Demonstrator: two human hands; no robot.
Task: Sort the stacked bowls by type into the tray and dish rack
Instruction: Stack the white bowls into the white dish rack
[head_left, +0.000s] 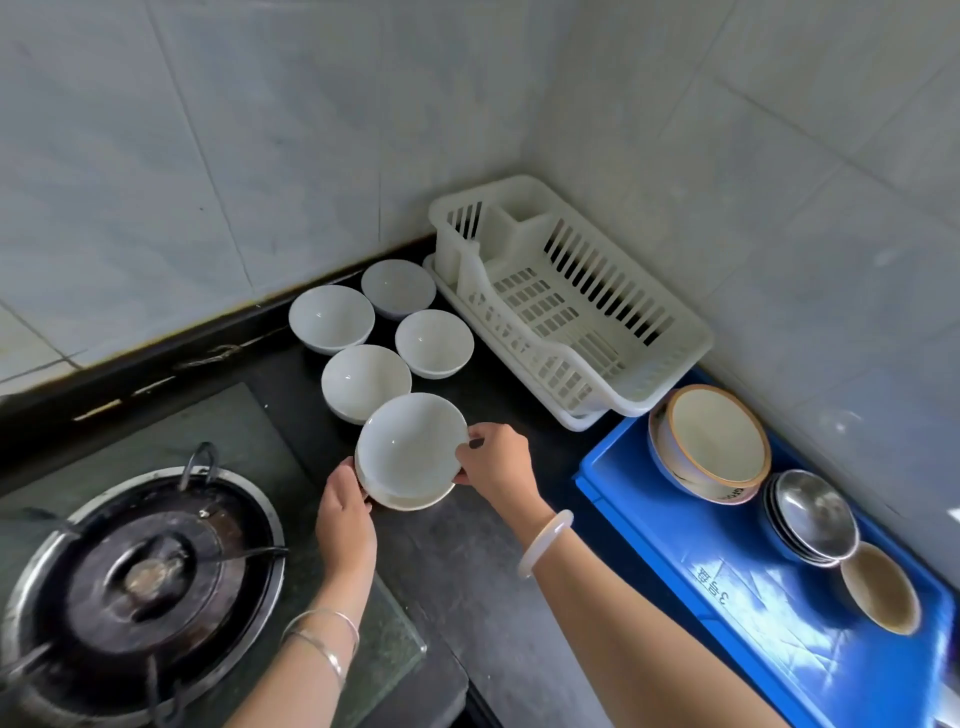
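Nearest to the camera, the gas burner (140, 577) sits at the left on a glass plate, and the blue tray (701, 530) lies at the right on the dark bench (467, 571). In the tray there are a brown bowl (880, 595), a stack of steel bowls (810, 514) and, further back, a cream bowl with an orange rim (714, 441). Between them, both hands hold one white bowl (413, 449): the left hand (345, 514) is closed on its near left edge, and the right hand (496, 460) pinches its right rim with thumb and fingers. Behind it, four more white bowls (366, 382) stand upright on the bench, close together. At the far corner, the white dish rack (571, 296) stands against the tiled wall (260, 130), with no bowl in it.
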